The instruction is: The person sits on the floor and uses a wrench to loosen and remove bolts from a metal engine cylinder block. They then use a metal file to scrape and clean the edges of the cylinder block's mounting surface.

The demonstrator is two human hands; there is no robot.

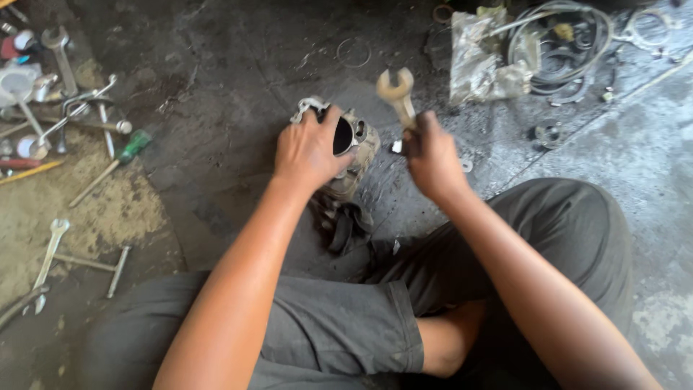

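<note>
A dirty metal engine cylinder (359, 141) with a round dark bore stands on the floor in front of my crossed legs. My left hand (309, 148) grips its top and left side. My right hand (432, 155) is closed around the shaft of an open-ended spanner (396, 90), whose jaw points up and away, just right of the cylinder. The spanner is blurred. A dark, greasy part (345, 225) lies on the floor under the cylinder, partly hidden by my left forearm.
Spanners (59, 56), a green-handled screwdriver (124, 157) and other hand tools lie scattered at the left. A crumpled plastic bag (482, 61), coiled cables and metal rings (567, 43) sit at the top right. The oily concrete floor (216, 87) stretches beyond the cylinder.
</note>
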